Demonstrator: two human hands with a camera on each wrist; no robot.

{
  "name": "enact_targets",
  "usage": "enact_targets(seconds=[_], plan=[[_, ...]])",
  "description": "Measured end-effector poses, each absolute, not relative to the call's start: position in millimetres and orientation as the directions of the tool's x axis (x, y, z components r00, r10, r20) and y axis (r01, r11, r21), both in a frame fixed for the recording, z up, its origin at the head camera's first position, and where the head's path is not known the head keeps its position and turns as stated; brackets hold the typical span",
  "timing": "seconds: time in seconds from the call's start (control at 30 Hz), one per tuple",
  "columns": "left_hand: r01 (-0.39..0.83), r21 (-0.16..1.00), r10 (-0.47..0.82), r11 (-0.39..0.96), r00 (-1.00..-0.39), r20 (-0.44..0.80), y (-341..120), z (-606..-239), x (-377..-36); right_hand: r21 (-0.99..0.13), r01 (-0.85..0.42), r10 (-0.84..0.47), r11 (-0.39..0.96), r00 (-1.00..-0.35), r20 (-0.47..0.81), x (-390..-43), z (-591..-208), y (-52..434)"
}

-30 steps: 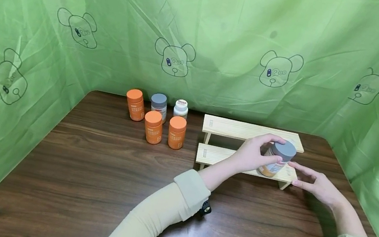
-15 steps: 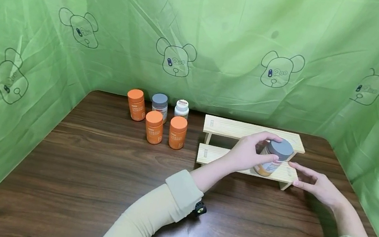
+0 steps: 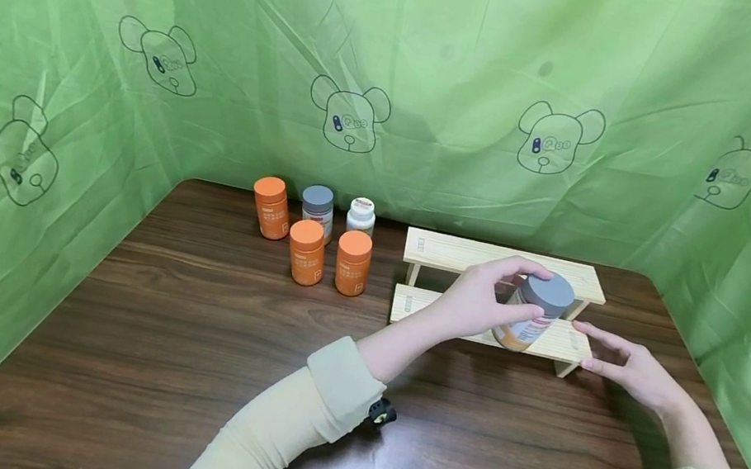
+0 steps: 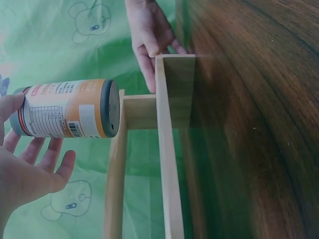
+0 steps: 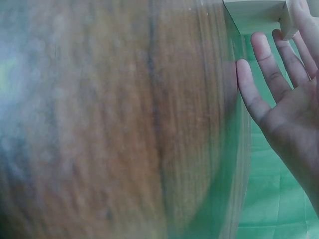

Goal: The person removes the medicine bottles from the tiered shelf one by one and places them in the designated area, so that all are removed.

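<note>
In the head view my left hand (image 3: pixel 477 299) grips a grey-capped jar (image 3: pixel 549 294) with thumb and fingers near its lid. The left wrist view has the jar (image 4: pixel 65 108) with its base apart from the boards, so it hangs tilted over the lower step. Under it stands a two-step wooden shelf (image 3: pixel 506 262). At the lower step's right end, my right hand (image 3: pixel 637 375) holds the shelf between thumb and index finger. The right wrist view shows that hand (image 5: pixel 294 109) with the other fingers extended beside the shelf end (image 5: pixel 256 15).
Left of the shelf stand three orange jars (image 3: pixel 353 264), another grey-capped jar (image 3: pixel 317 207) and a small white bottle (image 3: pixel 361 215). They are on the dark wooden table (image 3: pixel 171 366). Green cloth (image 3: pixel 442 112) with mouse drawings rises behind the table and at its sides.
My left hand has carried the grey-capped jar leftward along the lower step. The right hand stays at the shelf's right end, and the other containers have not moved.
</note>
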State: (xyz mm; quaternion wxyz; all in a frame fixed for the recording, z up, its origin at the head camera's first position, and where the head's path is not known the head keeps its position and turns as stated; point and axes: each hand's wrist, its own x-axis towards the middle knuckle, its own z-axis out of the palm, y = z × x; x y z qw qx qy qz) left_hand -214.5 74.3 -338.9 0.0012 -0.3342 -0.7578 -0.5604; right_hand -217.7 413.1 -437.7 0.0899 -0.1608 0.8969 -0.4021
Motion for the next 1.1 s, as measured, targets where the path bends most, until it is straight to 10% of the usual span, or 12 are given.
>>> enact_targets(seconds=[1.1], plan=[[0.488,0.87,0.467,0.067,-0.786,0.405,7,-317,-196,-0.762,-0.221,-0.368,0.609,-0.929,-0.025,-216,-436,411]])
